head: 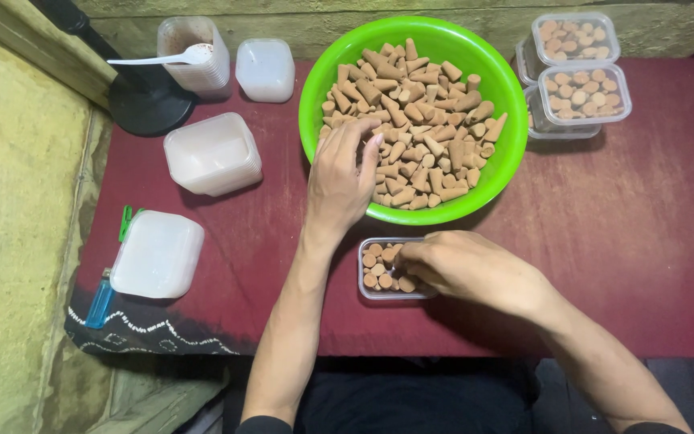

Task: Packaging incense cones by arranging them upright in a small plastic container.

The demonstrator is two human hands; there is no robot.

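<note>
A bright green bowl [508,153] holds a heap of tan cone-shaped pieces [423,120]. My left hand [339,181] reaches over the bowl's near rim, its fingertips curled down onto the cones at the left side. A small clear plastic box [367,291] sits just in front of the bowl, partly packed with cones standing upright. My right hand [463,265] rests over the right part of this box, fingers pinched together above the cones; whether it holds a cone is hidden.
Filled clear boxes [580,96] stacked at back right. At left stand a stack of empty boxes [212,153], a lid stack [157,254], a tub with a white spoon [190,55], a closed white tub [265,71], a black stand base [146,100] and a blue lighter [100,304].
</note>
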